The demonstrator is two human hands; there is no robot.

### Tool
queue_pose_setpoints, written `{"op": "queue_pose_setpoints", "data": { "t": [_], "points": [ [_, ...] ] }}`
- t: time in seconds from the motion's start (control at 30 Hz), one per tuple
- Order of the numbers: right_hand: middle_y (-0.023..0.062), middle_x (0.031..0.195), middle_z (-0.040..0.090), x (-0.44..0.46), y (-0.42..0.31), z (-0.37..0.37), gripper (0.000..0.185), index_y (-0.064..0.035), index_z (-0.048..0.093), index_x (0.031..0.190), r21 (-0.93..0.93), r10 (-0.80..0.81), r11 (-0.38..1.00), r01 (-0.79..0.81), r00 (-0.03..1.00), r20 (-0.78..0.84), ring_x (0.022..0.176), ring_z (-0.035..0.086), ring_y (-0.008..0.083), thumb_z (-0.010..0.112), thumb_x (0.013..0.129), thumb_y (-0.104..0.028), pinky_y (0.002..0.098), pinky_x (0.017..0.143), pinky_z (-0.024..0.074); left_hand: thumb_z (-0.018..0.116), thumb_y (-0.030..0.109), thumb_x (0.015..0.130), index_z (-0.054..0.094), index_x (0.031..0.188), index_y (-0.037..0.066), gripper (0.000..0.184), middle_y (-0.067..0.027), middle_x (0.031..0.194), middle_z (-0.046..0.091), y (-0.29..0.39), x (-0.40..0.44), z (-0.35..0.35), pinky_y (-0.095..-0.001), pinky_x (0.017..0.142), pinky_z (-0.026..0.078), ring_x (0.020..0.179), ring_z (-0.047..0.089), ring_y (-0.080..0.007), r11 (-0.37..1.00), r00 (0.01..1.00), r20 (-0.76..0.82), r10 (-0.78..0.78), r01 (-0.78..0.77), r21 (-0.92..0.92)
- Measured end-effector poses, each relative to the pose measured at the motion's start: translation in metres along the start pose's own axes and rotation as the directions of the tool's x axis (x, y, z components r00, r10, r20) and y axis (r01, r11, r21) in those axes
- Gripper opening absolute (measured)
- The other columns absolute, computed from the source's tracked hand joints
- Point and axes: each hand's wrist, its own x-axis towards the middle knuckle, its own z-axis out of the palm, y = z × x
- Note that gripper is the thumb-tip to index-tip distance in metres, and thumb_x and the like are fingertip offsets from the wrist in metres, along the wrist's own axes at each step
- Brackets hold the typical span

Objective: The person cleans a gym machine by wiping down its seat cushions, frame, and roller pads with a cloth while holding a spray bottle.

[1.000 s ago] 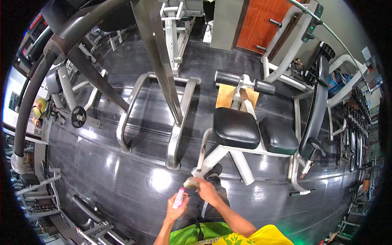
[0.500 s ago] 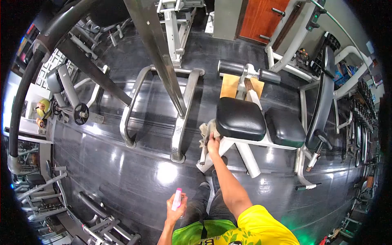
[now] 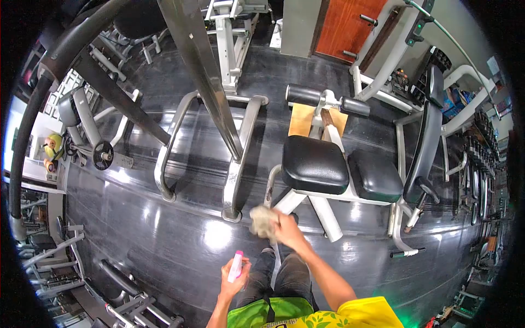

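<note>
My left hand (image 3: 234,277) is closed around a small white bottle with a pink top (image 3: 235,267), held low in front of my body. My right hand (image 3: 287,230) grips a crumpled beige cloth (image 3: 263,221) in the air above my legs, a little blurred by motion. Just beyond the cloth stands a weight bench with a black padded seat (image 3: 314,164) on a white frame. Its curved side handle (image 3: 270,186) rises to the left of the seat, apart from the cloth.
A second black pad (image 3: 374,175) and an upright backrest (image 3: 424,147) extend to the right. Left of the bench, a grey metal machine base (image 3: 234,186) stands on the dark shiny floor (image 3: 180,235). Dumbbell racks (image 3: 484,136) line the far right, near other machines.
My right hand has drawn the cloth back from the bench's side handle, down and left toward my body. My left hand keeps its hold on the bottle. The view has shifted slightly.
</note>
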Motion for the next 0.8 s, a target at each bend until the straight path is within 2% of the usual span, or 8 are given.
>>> {"op": "queue_pose_setpoints", "data": {
  "t": [0.07,0.17,0.23,0.3,0.4,0.53,0.77,0.8],
  "points": [
    [0.0178,0.118,0.057,0.040,-0.034,-0.015,0.042,-0.0107,0.058,0.117,-0.206,-0.329,0.932,0.299,0.935,-0.132,0.109,0.056,0.0337,0.053,0.077,0.001,0.0390,0.087,0.0481,0.063,0.004,0.084,0.060,0.093,0.002,0.010,-0.0001,0.057,0.056,0.007,-0.003,0.002,-0.0226,0.042,0.041,0.047,0.052,-0.0054,0.997,0.998,0.009,-0.067,0.068,-0.044],
    [0.0133,0.125,0.054,0.118,-0.039,-0.017,0.034,-0.0121,0.059,0.114,-0.755,-0.485,0.587,0.292,0.874,-0.039,0.120,0.047,0.0333,0.052,0.081,-0.009,0.0424,0.095,0.0415,0.064,0.005,0.083,0.060,0.092,0.002,0.010,-0.0004,0.058,0.057,0.005,-0.007,0.002,-0.0225,0.043,0.041,0.048,0.052,-0.0056,0.995,0.997,0.010,-0.077,0.077,-0.060],
    [0.0114,0.127,0.053,0.165,-0.018,-0.009,0.031,-0.0130,0.059,0.115,-0.867,-0.498,0.438,0.238,0.867,-0.013,0.123,0.045,0.0325,0.050,0.085,-0.014,0.0454,0.100,0.0373,0.064,0.005,0.083,0.060,0.092,0.002,0.010,-0.0004,0.058,0.057,0.000,-0.011,0.002,-0.0224,0.043,0.042,0.047,0.052,-0.0057,0.997,0.998,-0.013,-0.065,0.064,-0.054],
    [0.0092,0.131,0.051,0.193,-0.003,-0.001,0.033,-0.0134,0.058,0.120,-0.954,0.255,0.266,0.138,0.944,0.207,0.125,0.043,0.0334,0.043,0.092,-0.021,0.0535,0.104,0.0279,0.064,0.005,0.083,0.060,0.091,0.001,0.010,-0.0004,0.057,0.057,-0.003,-0.012,0.002,-0.0223,0.043,0.042,0.047,0.052,-0.0057,0.998,0.998,-0.034,-0.053,0.051,-0.047],
    [0.0087,0.130,0.053,0.185,0.022,0.037,0.036,-0.0143,0.056,0.124,-0.989,0.224,0.097,0.114,0.965,0.134,0.126,0.042,0.0320,0.039,0.094,-0.024,0.0559,0.105,0.0240,0.064,0.005,0.083,0.060,0.091,0.002,0.010,-0.0001,0.056,0.056,-0.005,-0.016,0.000,-0.0222,0.043,0.042,0.046,0.052,-0.0057,0.995,0.996,-0.047,-0.077,0.073,-0.070],
    [0.0083,0.120,0.060,0.145,0.007,0.045,0.035,-0.0116,0.059,0.119,-0.933,0.316,0.290,0.212,0.899,0.303,0.124,0.043,0.0324,0.048,0.088,-0.025,0.0564,0.106,0.0234,0.064,0.005,0.083,0.061,0.091,0.002,0.009,0.0001,0.055,0.056,-0.010,-0.016,-0.003,-0.0222,0.043,0.042,0.046,0.052,-0.0056,0.997,0.996,-0.055,-0.068,0.065,-0.040],
    [0.0111,0.112,0.061,0.021,0.031,0.077,0.030,-0.0099,0.061,0.110,-0.872,0.046,0.313,0.377,0.911,0.410,0.122,0.045,0.0310,0.056,0.082,-0.019,0.0587,0.106,0.0204,0.063,0.005,0.083,0.061,0.092,0.002,0.009,0.0000,0.057,0.057,0.003,-0.014,-0.003,-0.0219,0.043,0.041,0.047,0.053,-0.0054,0.999,0.998,-0.049,-0.047,0.046,-0.024],
    [0.0126,0.114,0.060,0.008,0.035,0.071,0.031,-0.0088,0.060,0.111,-0.785,-0.107,0.459,0.415,0.904,0.415,0.119,0.048,0.0311,0.055,0.081,-0.015,0.0545,0.105,0.0255,0.063,0.005,0.083,0.061,0.092,0.002,0.009,0.0000,0.057,0.057,0.002,-0.013,-0.004,-0.0219,0.043,0.041,0.047,0.053,-0.0054,0.999,0.998,-0.046,-0.043,0.042,-0.025]
  ]
}}
